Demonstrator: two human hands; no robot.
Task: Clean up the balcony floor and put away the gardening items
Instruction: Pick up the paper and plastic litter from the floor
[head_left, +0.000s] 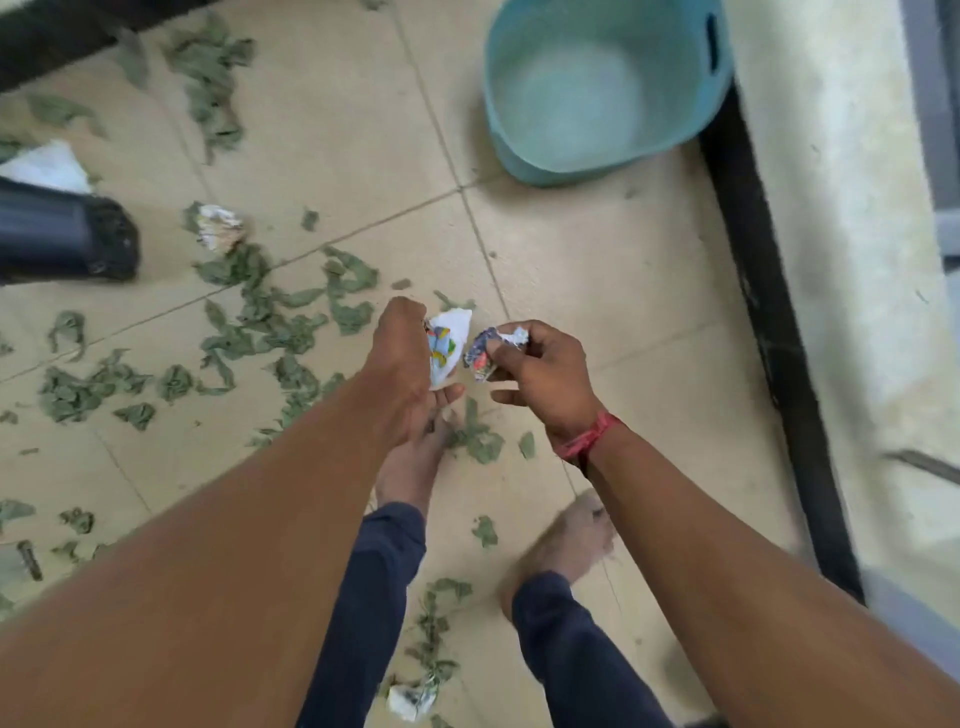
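My left hand (402, 358) grips a white paper scrap with coloured print (445, 345) above the floor. My right hand (545, 374), with a red thread at the wrist, pinches a crumpled coloured paper scrap (491, 351) beside it. The two scraps nearly touch. Green leaf pieces (270, 332) lie scattered over the beige tiled floor (597, 260). Another crumpled paper (221, 228) lies to the left among the leaves, and one more crumpled paper (410, 701) lies near my feet.
A teal plastic tub (602, 88) stands at the back right by a black floor strip (769, 312) and a pale wall. A black object (67, 239) lies at the left edge with white paper (49, 166) behind it. My bare feet (566, 545) stand below my hands.
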